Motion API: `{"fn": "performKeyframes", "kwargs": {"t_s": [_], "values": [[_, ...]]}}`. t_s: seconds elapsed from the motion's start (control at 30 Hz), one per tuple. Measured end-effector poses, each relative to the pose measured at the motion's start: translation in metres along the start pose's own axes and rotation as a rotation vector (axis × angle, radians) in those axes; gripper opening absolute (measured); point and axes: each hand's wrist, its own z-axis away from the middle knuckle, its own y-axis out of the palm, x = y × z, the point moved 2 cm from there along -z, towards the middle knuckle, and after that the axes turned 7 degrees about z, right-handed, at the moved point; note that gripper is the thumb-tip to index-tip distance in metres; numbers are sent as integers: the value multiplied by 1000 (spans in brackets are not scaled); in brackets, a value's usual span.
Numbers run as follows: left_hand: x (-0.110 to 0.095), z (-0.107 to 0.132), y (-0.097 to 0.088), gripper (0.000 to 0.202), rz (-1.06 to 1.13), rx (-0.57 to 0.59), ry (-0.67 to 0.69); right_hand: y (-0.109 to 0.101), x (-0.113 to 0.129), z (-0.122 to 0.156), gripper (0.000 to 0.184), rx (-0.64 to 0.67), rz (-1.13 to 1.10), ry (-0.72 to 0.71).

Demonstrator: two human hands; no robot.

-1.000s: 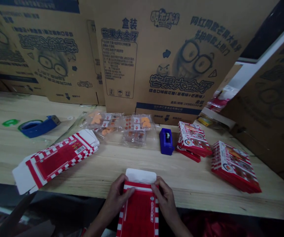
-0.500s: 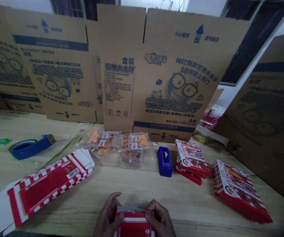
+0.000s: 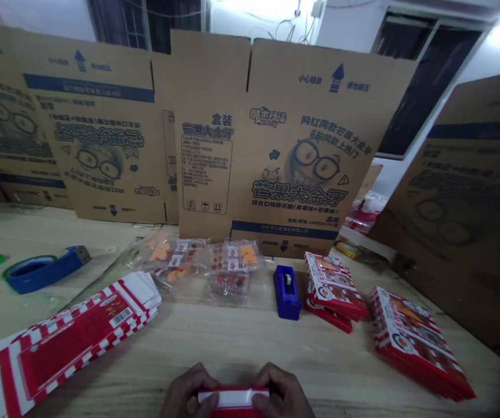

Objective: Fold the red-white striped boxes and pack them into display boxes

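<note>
At the bottom edge of the view both hands pinch a red and white striped carton (image 3: pixel 232 399) by its top end. My left hand (image 3: pixel 184 395) grips its left corner and my right hand (image 3: pixel 282 396) its right corner, fingers curled over the white flap. Most of the carton and both wrists lie below the frame. Beyond the hands, on the wooden table (image 3: pixel 241 342), lie clear packets of orange and red sweets (image 3: pixel 206 264).
A fanned stack of flat red and white cartons (image 3: pixel 71 334) lies at the left. A small blue tape dispenser (image 3: pixel 287 284) stands mid-table, with filled red boxes (image 3: pixel 334 284) and more (image 3: pixel 415 339) to its right. A blue tape gun (image 3: pixel 41 270) lies far left. Printed cardboard cases (image 3: pixel 271 151) wall the back.
The view has tilted upward. The carton's white flap stood open a second ago; it is now folded down under my fingers, and hands and carton sit lower in the frame.
</note>
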Motion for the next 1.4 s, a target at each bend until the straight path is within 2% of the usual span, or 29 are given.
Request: {"fn": "performKeyframes", "kwargs": {"t_s": [0.1, 0.23, 0.37, 0.5, 0.67, 0.8, 1.0, 1.13, 1.2, 1.27, 1.3, 1.33, 1.4], "values": [[-6, -4, -5, 23, -10, -11, -84, -3, 23, -2, 31, 5, 87, 51], [-21, -12, -12, 25, 136, 32, -260, -9, 49, -13, 27, 93, 14, 103], [-33, -18, -14, 26, 247, 51, -344, -12, 48, -24, 31, 196, -72, 169], [-40, -16, -13, 30, 274, 55, -289, -12, 48, -23, 31, 211, -38, 129], [-36, -8, -9, 21, 180, 90, -154, -13, 53, -10, 26, 89, 149, -105], [-28, -2, -2, 14, 116, 59, -3, -5, 47, 5, 11, 2, 191, -243], [-23, 3, 14, 13, 178, -12, -63, 8, 32, 21, 10, -191, 154, -200], [-19, 3, 22, 18, 275, 0, -123, 13, 24, 27, 10, -216, 101, -112], [-15, 2, 23, 22, 265, -6, -151, 11, 22, 25, 11, -177, 65, -52], [-10, 1, 20, 25, 250, -18, -173, 1, 22, 17, 12, -146, 65, -36], [-7, 0, 19, 25, 245, -26, -181, -9, 21, 10, 13, -176, 80, -41], [-5, -1, 17, 26, 241, -31, -187, -22, 20, 1, 16, -252, 103, -45], [-2, -2, 15, 27, 228, -28, -195, -56, 16, -20, 25, -515, 151, -32]]}}
